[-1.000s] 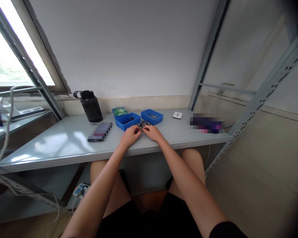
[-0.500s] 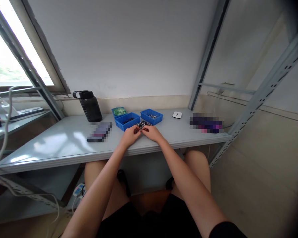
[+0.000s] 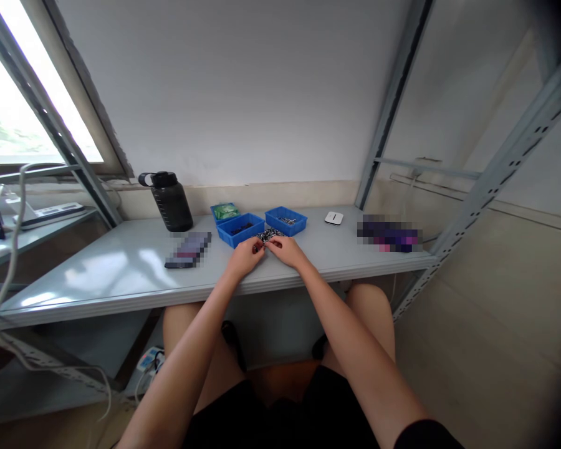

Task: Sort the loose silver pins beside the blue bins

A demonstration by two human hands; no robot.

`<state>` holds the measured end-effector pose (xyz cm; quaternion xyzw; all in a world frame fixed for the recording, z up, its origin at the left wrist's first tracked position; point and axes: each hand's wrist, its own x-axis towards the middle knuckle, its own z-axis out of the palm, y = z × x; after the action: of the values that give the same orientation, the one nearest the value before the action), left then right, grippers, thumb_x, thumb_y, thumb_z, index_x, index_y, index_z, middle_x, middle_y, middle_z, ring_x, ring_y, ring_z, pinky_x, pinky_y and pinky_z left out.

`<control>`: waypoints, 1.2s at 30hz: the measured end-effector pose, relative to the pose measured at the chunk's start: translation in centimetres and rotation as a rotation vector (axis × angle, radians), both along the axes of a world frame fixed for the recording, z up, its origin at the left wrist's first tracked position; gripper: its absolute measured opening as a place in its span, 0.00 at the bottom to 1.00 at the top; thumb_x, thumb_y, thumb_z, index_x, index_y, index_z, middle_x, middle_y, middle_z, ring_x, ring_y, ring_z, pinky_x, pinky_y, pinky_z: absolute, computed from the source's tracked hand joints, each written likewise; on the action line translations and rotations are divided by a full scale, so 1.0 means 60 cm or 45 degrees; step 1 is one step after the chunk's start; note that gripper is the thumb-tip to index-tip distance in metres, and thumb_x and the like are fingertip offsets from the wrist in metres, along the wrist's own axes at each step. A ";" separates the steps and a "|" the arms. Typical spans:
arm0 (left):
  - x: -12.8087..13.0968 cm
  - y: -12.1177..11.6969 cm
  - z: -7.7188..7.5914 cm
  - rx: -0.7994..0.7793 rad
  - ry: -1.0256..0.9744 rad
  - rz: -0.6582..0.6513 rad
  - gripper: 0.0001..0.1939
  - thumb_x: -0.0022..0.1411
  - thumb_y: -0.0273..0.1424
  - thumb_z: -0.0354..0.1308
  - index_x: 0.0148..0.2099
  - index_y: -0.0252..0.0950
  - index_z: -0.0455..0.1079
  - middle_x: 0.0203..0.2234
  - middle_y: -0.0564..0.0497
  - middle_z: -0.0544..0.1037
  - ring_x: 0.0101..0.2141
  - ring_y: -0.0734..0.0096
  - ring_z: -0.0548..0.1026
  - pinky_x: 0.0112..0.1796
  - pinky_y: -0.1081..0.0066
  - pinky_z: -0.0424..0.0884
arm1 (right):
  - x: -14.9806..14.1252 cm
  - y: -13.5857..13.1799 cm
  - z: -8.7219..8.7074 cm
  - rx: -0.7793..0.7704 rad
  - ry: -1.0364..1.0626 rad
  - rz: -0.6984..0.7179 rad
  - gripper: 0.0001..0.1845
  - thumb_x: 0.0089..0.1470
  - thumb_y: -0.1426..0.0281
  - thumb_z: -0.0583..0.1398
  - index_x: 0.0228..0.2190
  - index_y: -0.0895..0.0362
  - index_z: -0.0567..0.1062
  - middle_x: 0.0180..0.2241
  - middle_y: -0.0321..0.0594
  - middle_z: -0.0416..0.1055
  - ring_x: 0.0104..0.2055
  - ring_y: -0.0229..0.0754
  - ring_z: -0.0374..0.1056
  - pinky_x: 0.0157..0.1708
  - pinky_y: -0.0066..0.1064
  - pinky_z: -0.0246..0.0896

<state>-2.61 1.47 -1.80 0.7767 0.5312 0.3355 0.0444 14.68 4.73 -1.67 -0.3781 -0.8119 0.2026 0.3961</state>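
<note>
My left hand [image 3: 246,257] and my right hand [image 3: 285,249] meet near the front of the table, fingertips pinched close together. Whatever sits between the fingers is too small to make out. Just beyond them lies a pile of small black and silver metal parts [image 3: 270,234], partly covered by the hands. Behind the left hand stands a blue bin [image 3: 234,237] with dark small pieces inside. Another blue bin [image 3: 293,229], holding silver screw-like pieces, is behind the right hand.
A smaller blue box [image 3: 225,211] with green packets is at the back. Left of it stand a dark water bottle [image 3: 173,206] and a blurred phone-like item [image 3: 189,249]. To the right are a white square object [image 3: 333,218] and a blurred dark purple item [image 3: 388,234]. Metal shelf posts [image 3: 395,103] frame the table [image 3: 135,284].
Both hands keep almost the same place and pinch, with only slight finger movement. The view has shifted very slightly; the bins and other items stay put.
</note>
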 end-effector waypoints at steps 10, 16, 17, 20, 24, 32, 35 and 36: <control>0.002 -0.001 0.002 0.003 0.042 0.011 0.11 0.66 0.36 0.55 0.43 0.33 0.70 0.37 0.49 0.75 0.37 0.69 0.74 0.40 0.62 0.73 | 0.001 0.003 -0.002 -0.002 0.034 0.019 0.14 0.57 0.66 0.53 0.24 0.57 0.73 0.24 0.35 0.71 0.28 0.36 0.63 0.32 0.26 0.54; 0.000 0.000 0.000 0.008 0.074 0.008 0.11 0.66 0.36 0.54 0.42 0.33 0.70 0.37 0.49 0.75 0.36 0.69 0.74 0.39 0.63 0.73 | 0.001 0.005 -0.004 -0.028 0.100 -0.034 0.10 0.56 0.65 0.55 0.34 0.57 0.74 0.29 0.36 0.73 0.31 0.38 0.66 0.35 0.27 0.58; 0.000 0.001 -0.001 0.009 0.078 0.008 0.11 0.66 0.36 0.54 0.42 0.33 0.70 0.37 0.49 0.75 0.36 0.69 0.74 0.39 0.63 0.73 | 0.000 0.005 -0.003 -0.028 0.108 -0.037 0.10 0.56 0.65 0.55 0.34 0.57 0.73 0.29 0.36 0.73 0.31 0.38 0.66 0.35 0.27 0.58; -0.002 0.005 -0.003 0.010 0.088 0.005 0.11 0.66 0.36 0.55 0.43 0.33 0.70 0.37 0.49 0.75 0.36 0.69 0.74 0.39 0.63 0.73 | 0.000 0.004 -0.002 -0.024 0.121 -0.030 0.10 0.56 0.64 0.55 0.32 0.57 0.73 0.29 0.36 0.73 0.30 0.37 0.66 0.34 0.27 0.58; -0.003 0.006 -0.004 0.016 0.091 -0.003 0.11 0.66 0.36 0.55 0.43 0.33 0.70 0.37 0.49 0.75 0.36 0.69 0.74 0.39 0.63 0.73 | 0.000 0.003 -0.002 -0.019 0.123 -0.034 0.11 0.57 0.63 0.55 0.31 0.57 0.72 0.28 0.36 0.72 0.30 0.37 0.65 0.34 0.27 0.57; -0.002 0.001 -0.002 0.035 0.073 -0.003 0.11 0.66 0.36 0.55 0.42 0.33 0.70 0.36 0.49 0.75 0.36 0.69 0.74 0.39 0.63 0.72 | 0.001 0.013 -0.011 -0.045 0.080 -0.063 0.10 0.56 0.65 0.55 0.29 0.57 0.73 0.27 0.36 0.72 0.30 0.38 0.65 0.33 0.27 0.56; -0.001 0.000 0.000 0.047 0.054 0.001 0.11 0.66 0.36 0.55 0.41 0.33 0.70 0.36 0.50 0.75 0.36 0.69 0.74 0.39 0.63 0.72 | 0.001 0.016 -0.013 -0.049 0.059 -0.070 0.10 0.56 0.66 0.55 0.28 0.57 0.73 0.27 0.37 0.73 0.31 0.38 0.66 0.33 0.27 0.56; 0.000 -0.001 0.001 0.052 0.046 0.003 0.11 0.66 0.36 0.55 0.41 0.33 0.70 0.36 0.50 0.75 0.36 0.69 0.74 0.39 0.63 0.72 | 0.001 0.017 -0.014 -0.048 0.050 -0.073 0.10 0.56 0.66 0.55 0.28 0.57 0.74 0.27 0.37 0.73 0.30 0.38 0.66 0.33 0.27 0.56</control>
<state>-2.63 1.44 -1.74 0.7827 0.5259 0.3324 0.0186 14.74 5.73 -2.49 -0.4045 -0.7888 0.2139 0.4104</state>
